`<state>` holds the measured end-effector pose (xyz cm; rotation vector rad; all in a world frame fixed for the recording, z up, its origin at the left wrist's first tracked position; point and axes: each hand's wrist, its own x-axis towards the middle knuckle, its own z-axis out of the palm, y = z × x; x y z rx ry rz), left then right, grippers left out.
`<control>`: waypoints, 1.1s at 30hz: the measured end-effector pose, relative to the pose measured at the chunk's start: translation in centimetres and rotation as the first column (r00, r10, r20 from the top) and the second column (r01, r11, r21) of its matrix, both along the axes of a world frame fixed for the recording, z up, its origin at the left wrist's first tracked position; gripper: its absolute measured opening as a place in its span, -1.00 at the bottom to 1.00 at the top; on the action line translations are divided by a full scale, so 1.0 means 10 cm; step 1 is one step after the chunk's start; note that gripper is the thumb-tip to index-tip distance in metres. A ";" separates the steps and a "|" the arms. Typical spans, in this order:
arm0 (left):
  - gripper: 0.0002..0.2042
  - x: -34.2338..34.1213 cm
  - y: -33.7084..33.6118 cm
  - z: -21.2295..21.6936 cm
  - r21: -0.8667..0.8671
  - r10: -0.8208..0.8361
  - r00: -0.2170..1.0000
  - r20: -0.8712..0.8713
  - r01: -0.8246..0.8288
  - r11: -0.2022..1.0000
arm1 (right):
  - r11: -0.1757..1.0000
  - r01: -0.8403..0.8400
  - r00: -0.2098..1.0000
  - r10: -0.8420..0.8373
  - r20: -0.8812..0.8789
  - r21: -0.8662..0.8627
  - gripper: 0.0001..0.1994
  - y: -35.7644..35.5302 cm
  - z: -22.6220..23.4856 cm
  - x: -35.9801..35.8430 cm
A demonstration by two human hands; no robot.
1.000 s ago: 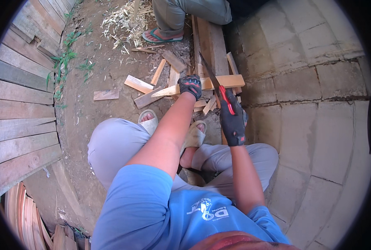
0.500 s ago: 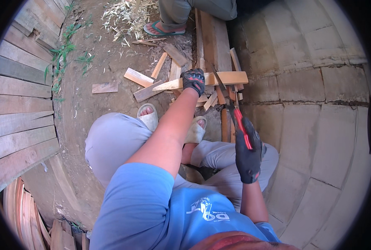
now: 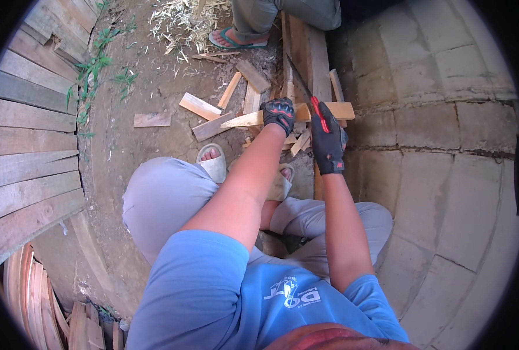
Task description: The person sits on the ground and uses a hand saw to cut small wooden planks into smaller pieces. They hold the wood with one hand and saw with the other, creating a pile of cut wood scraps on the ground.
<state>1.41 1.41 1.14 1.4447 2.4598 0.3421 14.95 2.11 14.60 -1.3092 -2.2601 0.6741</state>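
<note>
**While L hand (image 3: 278, 114) clamps wood pc. (image 3: 336, 111), R hand (image 3: 329, 141) grips saw (image 3: 316, 105)**

Where the wood pc. crosses over a long beam (image 3: 318, 67), its long axis runs L–R; pale tapered tip points L, squared end R. L hand, gloved, is wrapped around it just L of mid-length. R hand, also gloved, is clamped on the saw's red handle; the blade (image 3: 299, 76) points fwd. & slightly L. Surface: bare dirt ground (image 3: 119, 192) w/ wood offcuts (image 3: 200, 107) nearby & pale shavings (image 3: 180, 26) farther fwd. Surroundings: plank wall (image 3: 26, 142) at L, grey block wall (image 3: 425, 192) at R; another person's sandalled foot (image 3: 239, 41) beyond the offcuts.
</note>
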 end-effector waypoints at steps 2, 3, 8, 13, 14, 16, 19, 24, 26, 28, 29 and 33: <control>-0.72 -0.03 -0.01 -0.03 -0.003 0.013 1.000 -0.009 -0.013 1.000 | 0.999 0.007 1.000 -0.006 0.013 -0.038 -0.60 -0.19 0.17 0.19; -0.71 -0.05 -0.02 -0.04 -0.018 0.002 1.000 -0.011 -0.002 1.000 | 0.995 0.033 0.998 -0.027 0.065 -0.092 -0.60 -0.34 0.37 0.29; -0.74 -0.05 -0.01 -0.02 0.006 -0.007 1.000 0.001 0.007 1.000 | 0.998 0.014 0.985 -0.024 0.169 0.058 -0.59 -1.16 1.03 1.15; -0.75 -0.03 0.02 -0.08 0.012 0.033 0.999 0.019 -0.034 0.999 | 0.982 0.153 0.973 -0.129 0.192 -0.113 -0.59 -1.49 1.37 1.31; -0.74 -0.02 0.01 -0.09 0.009 0.015 1.000 0.005 -0.016 1.000 | 0.983 0.148 0.973 -0.126 0.193 -0.107 -0.60 -1.48 1.36 1.30; -0.72 -0.02 0.01 -0.08 0.000 -0.012 1.000 -0.021 0.012 1.000 | 0.995 0.083 0.981 -0.074 0.180 -0.046 -0.60 -1.26 1.22 1.15; -0.69 -0.05 -0.01 -0.13 -0.003 0.002 1.000 -0.001 -0.002 1.000 | 0.998 -0.025 0.990 0.016 0.137 0.065 -0.61 -0.76 0.84 0.70; -0.72 -0.01 -0.02 -0.07 -0.023 0.004 1.000 0.004 -0.004 1.000 | 0.998 0.059 0.997 -0.057 0.052 -0.036 -0.58 -0.02 0.15 -0.03; -0.72 0.03 -0.01 -0.02 -0.026 0.001 1.000 0.016 -0.001 1.000 | 0.999 0.033 0.999 -0.034 0.038 0.009 -0.58 0.11 -0.08 -0.18; -0.72 0.02 -0.01 0.02 -0.037 0.003 0.999 0.038 -0.002 0.999 | 1.000 0.007 1.000 -0.008 0.029 0.028 -0.58 0.11 -0.12 -0.26; -0.72 0.02 0.00 0.03 -0.032 -0.016 0.999 0.031 0.017 0.999 | 1.000 0.003 1.000 -0.003 0.029 0.026 -0.58 0.10 -0.13 -0.24; -0.72 0.06 0.05 0.00 -0.028 -0.004 1.000 0.003 0.004 1.000 | 0.999 0.036 0.993 -0.036 0.113 -0.001 -0.56 -0.09 0.07 0.05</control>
